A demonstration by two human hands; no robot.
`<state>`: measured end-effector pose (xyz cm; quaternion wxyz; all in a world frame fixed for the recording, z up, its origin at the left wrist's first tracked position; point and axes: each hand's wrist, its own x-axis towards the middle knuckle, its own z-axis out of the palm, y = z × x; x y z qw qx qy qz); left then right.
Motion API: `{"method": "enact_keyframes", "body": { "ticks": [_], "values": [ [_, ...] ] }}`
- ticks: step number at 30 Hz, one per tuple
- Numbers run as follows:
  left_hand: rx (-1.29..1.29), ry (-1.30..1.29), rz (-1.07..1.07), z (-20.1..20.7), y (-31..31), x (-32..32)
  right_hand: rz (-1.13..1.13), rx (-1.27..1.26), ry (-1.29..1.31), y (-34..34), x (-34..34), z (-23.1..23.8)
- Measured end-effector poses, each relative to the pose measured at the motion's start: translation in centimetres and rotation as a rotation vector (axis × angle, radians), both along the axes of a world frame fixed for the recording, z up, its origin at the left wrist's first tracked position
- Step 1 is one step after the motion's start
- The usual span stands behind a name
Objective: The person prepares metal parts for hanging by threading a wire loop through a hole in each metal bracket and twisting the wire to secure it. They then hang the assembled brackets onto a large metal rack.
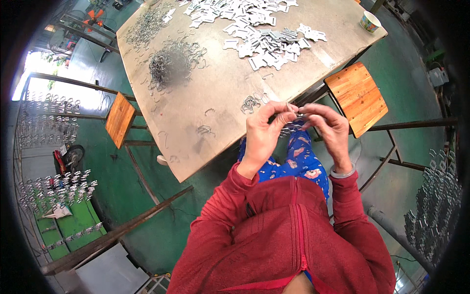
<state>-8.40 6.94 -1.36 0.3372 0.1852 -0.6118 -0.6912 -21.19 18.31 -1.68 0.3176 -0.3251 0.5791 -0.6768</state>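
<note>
My left hand [264, 133] and my right hand [332, 131] meet just past the table's near edge, above my lap. Thumb and fingers of both are pinched together at the fingertips. Small silver wire hooks [292, 129] show between and below the fingers; exactly how they are linked is too small to tell. Beside my left hand, a small group of wire hooks [250, 103] lies on the table [215, 93]. Farther left is a dark heap of wire hooks [169, 66]. A large pile of flat silver metal plates [269, 44] covers the far part of the table.
Wooden stools stand at the right [360, 98] and left [120, 120] of the table. A paper cup [370, 22] sits at the far right corner. Racks of hanging metal pieces are at the left [58, 188] and right [435, 210]. Metal bars [142, 215] run near the floor.
</note>
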Motion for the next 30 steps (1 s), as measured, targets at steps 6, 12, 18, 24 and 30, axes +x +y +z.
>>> {"method": "enact_keyframes", "body": {
  "ticks": [6,12,18,24,30],
  "values": [
    [-0.439,-0.082,0.105,-1.1,0.4,0.8,-0.005,0.271,0.093,-4.3,-6.4,-2.5],
    [-0.327,-0.129,0.087,-1.5,1.4,1.4,-0.034,0.284,1.012,-13.5,-9.2,-8.3],
    [-0.291,-0.106,0.088,-1.9,1.2,2.0,0.007,0.436,1.197,-15.7,-9.4,-8.3],
    [-0.321,-0.075,0.108,-1.5,0.7,2.8,0.209,0.322,1.092,-14.2,-12.2,-9.7],
    [-0.245,-0.022,0.086,-1.9,2.3,3.2,0.249,0.24,1.203,-13.9,-11.8,-8.2]
  ]
}}
